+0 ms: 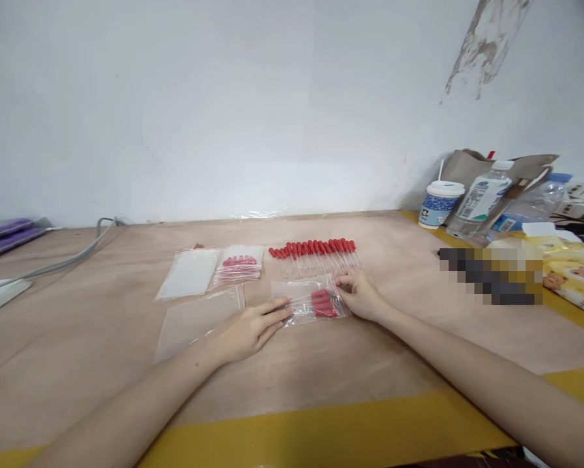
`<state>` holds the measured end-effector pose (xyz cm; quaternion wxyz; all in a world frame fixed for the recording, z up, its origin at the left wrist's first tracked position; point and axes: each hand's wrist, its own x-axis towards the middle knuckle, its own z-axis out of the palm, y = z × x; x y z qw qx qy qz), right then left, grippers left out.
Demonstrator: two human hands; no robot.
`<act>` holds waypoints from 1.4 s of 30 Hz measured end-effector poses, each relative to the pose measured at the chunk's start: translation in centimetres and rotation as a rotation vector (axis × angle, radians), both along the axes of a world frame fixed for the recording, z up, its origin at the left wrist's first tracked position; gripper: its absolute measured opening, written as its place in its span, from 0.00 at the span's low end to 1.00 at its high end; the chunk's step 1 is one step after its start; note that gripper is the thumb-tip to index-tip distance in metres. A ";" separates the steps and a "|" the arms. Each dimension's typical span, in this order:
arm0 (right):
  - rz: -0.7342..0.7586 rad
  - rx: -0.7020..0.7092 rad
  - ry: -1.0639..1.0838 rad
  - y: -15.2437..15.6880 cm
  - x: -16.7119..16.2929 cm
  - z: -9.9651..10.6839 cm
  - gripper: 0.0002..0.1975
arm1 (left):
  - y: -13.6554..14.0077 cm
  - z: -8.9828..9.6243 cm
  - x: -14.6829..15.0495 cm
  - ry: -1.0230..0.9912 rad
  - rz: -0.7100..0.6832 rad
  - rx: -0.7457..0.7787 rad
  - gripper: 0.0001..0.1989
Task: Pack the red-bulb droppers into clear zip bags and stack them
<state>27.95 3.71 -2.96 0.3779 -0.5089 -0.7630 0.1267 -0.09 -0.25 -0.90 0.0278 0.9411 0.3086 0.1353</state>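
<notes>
A clear zip-lock bag (299, 289) lies on the brown table covering with several red-bulbed droppers (324, 303) inside it, side by side. My left hand (253, 328) rests with fingers stretched out, their tips on the bag's left end. At the bag's right end, my right hand (360, 294) pinches the edge between thumb and fingers. Just beyond the bag is a row of loose droppers (316, 255), red bulbs pointing away from me. A flat clear bag (199, 318) lies partly under my left hand and forearm.
Behind my left hand are a stack of bags with red-bulbed droppers (240, 263) and a pile of flat bags (189, 273). A paper cup (439, 205), plastic bottle (482, 201) and yellow packet (575, 270) stand or lie at right. A grey cable (72, 260) crosses the left side.
</notes>
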 end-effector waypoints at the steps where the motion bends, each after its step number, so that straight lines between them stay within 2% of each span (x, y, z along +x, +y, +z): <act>1: 0.016 0.012 -0.011 0.0 0.1 0.1 0.08 | 0.0 0.0 0.0 -0.001 -0.004 0.001 0.19; 3: 0.018 -0.002 -0.029 0.3 0.6 0.4 0.08 | 0.0 0.1 0.1 -0.001 -0.010 0.001 0.19; 5: -0.053 -0.041 -0.041 0.9 1.3 0.9 0.08 | 0.0 0.1 0.2 0.000 -0.015 -0.002 0.18; 10: -0.444 -0.083 -0.072 4.1 2.6 3.0 0.09 | -0.1 0.2 0.3 0.012 -0.021 0.012 0.18; 13: -0.598 -0.092 -0.152 6.4 2.3 3.5 0.11 | -0.1 0.3 0.3 0.022 -0.020 0.027 0.18; 17: -0.678 -0.189 -0.284 8.4 1.1 3.2 0.13 | -0.1 0.4 0.4 0.018 -0.030 0.058 0.18; 21: -0.692 -0.263 -0.267 8.7 0.4 3.5 0.12 | -0.2 0.5 0.4 0.017 -0.030 0.074 0.18; 23: -0.676 -0.264 -0.204 8.3 0.5 4.1 0.12 | -0.2 0.5 0.4 0.018 -0.030 0.076 0.18; 25: -0.596 -0.226 -0.082 7.8 0.7 4.7 0.13 | -0.2 0.4 0.4 0.013 -0.038 0.079 0.18; 28: -0.340 -0.172 0.223 6.3 1.2 5.0 0.14 | -0.2 0.3 0.4 0.005 -0.042 0.084 0.18; 31: -0.125 -0.163 0.560 4.2 1.5 4.3 0.16 | -0.1 0.3 0.4 0.002 -0.042 0.088 0.18; 33: -0.083 -0.122 0.718 2.7 1.6 3.4 0.22 | -0.1 0.3 0.4 0.008 -0.043 0.088 0.17; 36: -0.067 -0.083 0.800 1.0 1.5 2.2 0.32 | -0.1 0.4 0.3 0.014 -0.043 0.084 0.17; 42: -0.053 -0.191 0.858 0.3 0.1 0.8 0.29 | 0.0 0.4 0.3 -0.008 -0.045 0.073 0.17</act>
